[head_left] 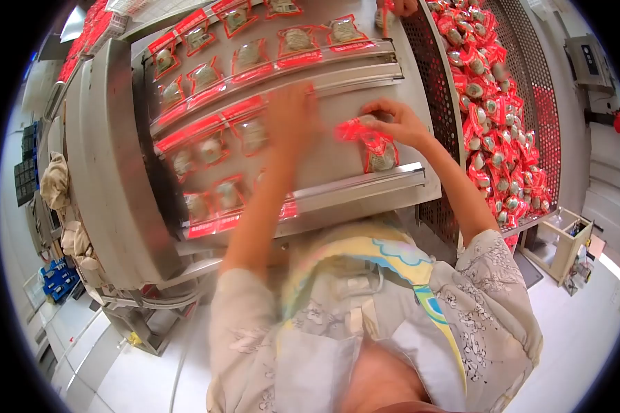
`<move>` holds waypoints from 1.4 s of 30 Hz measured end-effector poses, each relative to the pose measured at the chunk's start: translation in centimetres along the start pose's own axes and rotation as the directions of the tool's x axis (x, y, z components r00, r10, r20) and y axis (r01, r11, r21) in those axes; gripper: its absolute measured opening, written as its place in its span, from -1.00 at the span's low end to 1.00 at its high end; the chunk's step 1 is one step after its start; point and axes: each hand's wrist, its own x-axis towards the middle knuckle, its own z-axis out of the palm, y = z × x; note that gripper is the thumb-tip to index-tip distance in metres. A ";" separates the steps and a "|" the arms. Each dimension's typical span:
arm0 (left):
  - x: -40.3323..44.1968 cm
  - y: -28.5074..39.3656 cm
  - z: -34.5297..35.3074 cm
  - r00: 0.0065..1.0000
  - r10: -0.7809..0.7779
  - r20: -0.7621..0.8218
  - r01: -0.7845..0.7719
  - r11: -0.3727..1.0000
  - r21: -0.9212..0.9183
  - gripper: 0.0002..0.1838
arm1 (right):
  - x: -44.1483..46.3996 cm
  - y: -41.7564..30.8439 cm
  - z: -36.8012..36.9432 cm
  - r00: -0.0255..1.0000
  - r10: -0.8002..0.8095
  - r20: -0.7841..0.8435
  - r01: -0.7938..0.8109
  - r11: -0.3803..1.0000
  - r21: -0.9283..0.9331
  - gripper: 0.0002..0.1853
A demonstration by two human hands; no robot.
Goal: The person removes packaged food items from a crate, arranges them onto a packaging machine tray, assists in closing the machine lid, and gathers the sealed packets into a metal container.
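Note:
My right hand (401, 122) is closed on a red-and-clear plastic packet (351, 129), fingers pinched around it above the metal tray. Just below lies another packet (381, 158) with a greyish, egg-shaped item inside, near the metal bar (365, 187). My left hand (293, 110) is smeared by motion over the middle of the tray, so its fingers and anything in them cannot be made out. Nearest to it is a packet (253, 134) in the middle row. More packets, such as one (212, 148) to the left, lie with their red ends along the bars.
A perforated metal bin (536, 89) on the right holds a heap of red packets (496, 124). At the top edge another person's hand (403, 7) is by a packet (384, 19). A thick steel machine housing (110, 165) borders the tray on the left.

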 end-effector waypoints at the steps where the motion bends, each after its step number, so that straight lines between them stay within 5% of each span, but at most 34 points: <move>1: -1.4 1.1 0.5 0.997 -0.066 0.033 0.070 0.989 -0.133 -0.73 | -0.5 -0.1 0.0 1.000 0.004 -0.017 -0.005 1.000 -0.016 -0.58; 3: -4.9 3.0 2.2 0.974 -0.186 0.126 0.221 0.900 -0.376 -0.73 | -1.6 -0.7 0.5 0.999 0.012 -0.047 -0.014 0.999 -0.048 -0.57; 6: -6.5 5.8 2.7 0.846 -0.461 0.267 0.523 0.627 -0.577 -0.74 | -2.0 -0.2 0.5 0.980 -0.190 -0.054 0.182 0.975 -0.129 -0.51; 9: -6.9 5.3 3.9 0.784 -0.497 0.373 0.619 0.570 -0.540 -0.72 | -2.8 -1.2 1.0 0.969 -0.244 -0.047 0.234 0.960 -0.152 -0.58; 12: -6.7 4.8 5.1 0.569 -0.591 0.572 0.760 0.112 -0.641 -0.70 | -3.0 -0.7 1.0 0.955 -0.286 -0.084 0.275 0.954 -0.115 -0.71; 15: -3.9 7.0 3.1 0.478 -0.481 0.735 0.683 -0.322 -0.655 -0.70 | -2.5 0.8 1.1 0.907 -0.340 -0.248 0.312 0.939 -0.144 -0.82; 17: -3.5 7.1 3.6 0.511 -0.495 0.703 0.717 -0.206 -0.666 -0.69 | -1.7 1.6 0.9 0.843 -0.350 -0.409 0.336 0.936 -0.109 -0.86; 18: -3.1 7.1 4.0 0.528 -0.501 0.686 0.729 -0.147 -0.669 -0.68 | -1.1 2.2 1.0 0.853 -0.213 -0.476 0.313 0.939 0.141 -0.88; 21: -3.1 6.2 6.8 0.840 -0.431 0.331 0.531 0.522 -0.667 -0.69 | -0.7 0.8 0.1 0.929 -0.019 -0.370 0.150 0.932 0.329 -0.90; 24: -2.4 6.6 7.0 0.778 -0.402 0.484 0.615 0.325 -0.718 -0.59 | 0.1 -0.1 0.8 0.928 0.095 -0.361 0.089 0.883 0.461 -0.86; 29: -2.7 6.3 7.2 0.823 -0.513 0.245 0.550 0.608 -0.573 -0.71 | 0.8 -0.6 1.4 0.925 0.216 -0.313 -0.030 0.862 0.507 -0.84; 32: -5.3 3.5 9.1 0.834 -0.519 0.186 0.543 0.714 -0.442 -0.69 | 1.0 0.3 1.4 0.911 0.236 -0.339 -0.120 0.936 0.331 -0.77; 35: -9.8 -0.7 13.7 0.791 -0.560 0.245 0.603 0.647 -0.466 -0.71 | 1.8 0.7 1.0 0.898 0.291 -0.330 -0.306 0.952 0.005 -0.67; 38: -9.5 -0.6 13.5 0.650 -0.666 0.365 0.723 0.396 -0.566 -0.75 | 2.8 0.8 0.7 0.874 0.331 -0.357 -0.397 0.909 -0.129 -0.60; 42: -6.1 2.2 11.3 0.507 -0.726 0.465 0.702 0.034 -0.712 -0.79 | 4.1 1.3 0.5 0.868 0.285 -0.407 -0.346 0.934 -0.084 -0.60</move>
